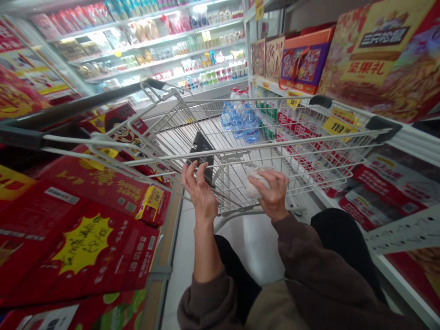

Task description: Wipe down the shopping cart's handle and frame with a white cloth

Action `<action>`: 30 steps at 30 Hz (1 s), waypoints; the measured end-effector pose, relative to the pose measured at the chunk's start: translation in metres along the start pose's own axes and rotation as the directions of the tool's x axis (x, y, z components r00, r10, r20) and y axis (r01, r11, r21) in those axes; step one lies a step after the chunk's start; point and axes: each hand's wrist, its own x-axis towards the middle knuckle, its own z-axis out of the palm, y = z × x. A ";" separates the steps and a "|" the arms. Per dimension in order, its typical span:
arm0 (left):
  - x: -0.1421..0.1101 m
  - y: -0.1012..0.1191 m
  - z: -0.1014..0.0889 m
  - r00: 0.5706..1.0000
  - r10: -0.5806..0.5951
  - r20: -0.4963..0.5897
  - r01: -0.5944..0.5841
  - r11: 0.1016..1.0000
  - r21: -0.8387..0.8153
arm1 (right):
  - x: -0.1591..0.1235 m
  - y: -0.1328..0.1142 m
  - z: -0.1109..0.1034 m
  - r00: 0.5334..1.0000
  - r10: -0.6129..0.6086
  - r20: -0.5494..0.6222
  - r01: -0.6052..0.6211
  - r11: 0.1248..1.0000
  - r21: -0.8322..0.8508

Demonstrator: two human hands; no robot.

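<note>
Near six o'clock, the left hand (199,192) is open and empty, while the right hand (270,195) loosely curls around a white wrapped bundle (256,182), which a slackening grip could drop against the shopping cart (302,142).

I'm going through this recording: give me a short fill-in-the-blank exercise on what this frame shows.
1. The flat object just beyond the person's left hand is ____.
2. The bundle in the person's right hand is ____.
3. The bottles at the far end of the wire shopping cart hold ____.
4. The cartons stacked on the person's left are mainly ____.

Missing words: black; white; water; red.
</note>
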 end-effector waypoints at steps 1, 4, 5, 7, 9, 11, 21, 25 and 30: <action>0.000 0.001 0.000 1.000 -0.001 -0.011 0.001 1.000 0.000 | 0.006 0.002 -0.002 0.999 0.016 -0.045 -0.017 1.000 -0.010; -0.001 0.002 0.001 1.000 0.008 -0.018 -0.008 1.000 -0.003 | 0.010 0.008 0.002 0.994 0.047 -0.099 -0.053 0.996 -0.065; -0.001 0.002 0.001 1.000 0.012 -0.013 -0.012 1.000 -0.003 | 0.006 0.010 0.005 0.995 0.049 -0.085 -0.056 0.996 -0.075; -0.001 0.001 0.001 1.000 0.015 -0.005 -0.015 1.000 -0.006 | -0.007 0.013 0.009 0.998 0.061 -0.029 -0.063 0.995 -0.078; -0.001 0.000 0.002 1.000 0.013 -0.009 -0.013 1.000 -0.009 | -0.016 0.016 0.007 0.996 0.080 0.040 -0.078 0.995 -0.060; -0.002 0.000 0.003 1.000 0.011 -0.020 -0.012 1.000 -0.006 | -0.013 0.017 0.000 0.995 0.089 0.051 -0.087 0.996 -0.029; -0.001 0.002 0.006 0.999 0.017 -0.036 -0.017 1.000 0.005 | -0.011 0.018 0.004 0.997 0.072 -0.015 -0.072 0.997 -0.018; -0.007 0.022 0.021 0.982 -0.021 -0.187 0.021 1.000 0.000 | -0.012 0.026 -0.002 0.997 0.068 -0.031 -0.068 0.998 0.005; -0.016 0.060 0.048 0.989 0.076 -0.125 -0.061 0.991 0.118 | -0.009 0.031 0.000 0.996 0.054 -0.074 -0.057 0.998 -0.039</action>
